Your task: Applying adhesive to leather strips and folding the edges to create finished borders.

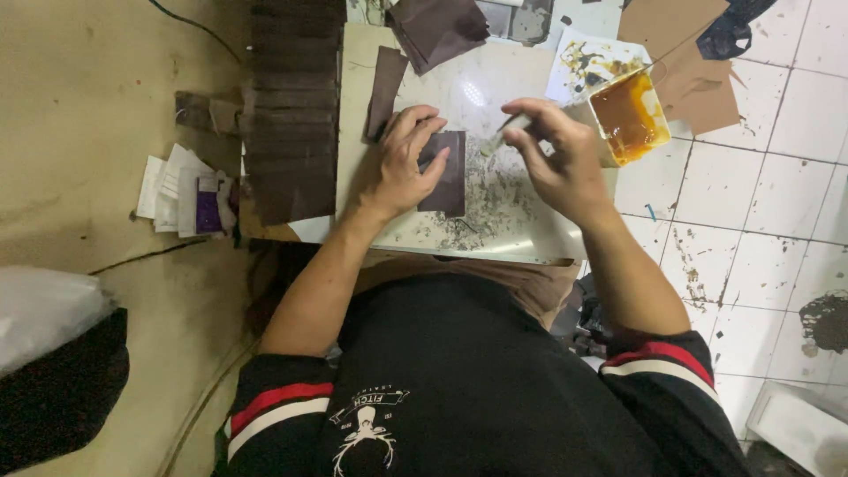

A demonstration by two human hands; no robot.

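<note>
My left hand (pixel 402 168) presses flat on one dark leather piece (pixel 446 177) mid-frame. My right hand (pixel 556 159) pinches a thin brush (pixel 517 121), tip hard to see, beside one glue tub (pixel 629 115).

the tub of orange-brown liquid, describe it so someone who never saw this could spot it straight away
Start at the pale stained work board in front of the person. Just beyond its far right corner, past the right hand, sits a small squarish white tub of orange-brown liquid. It is the only open container and the only bright orange thing among the dark brown pieces.
</note>
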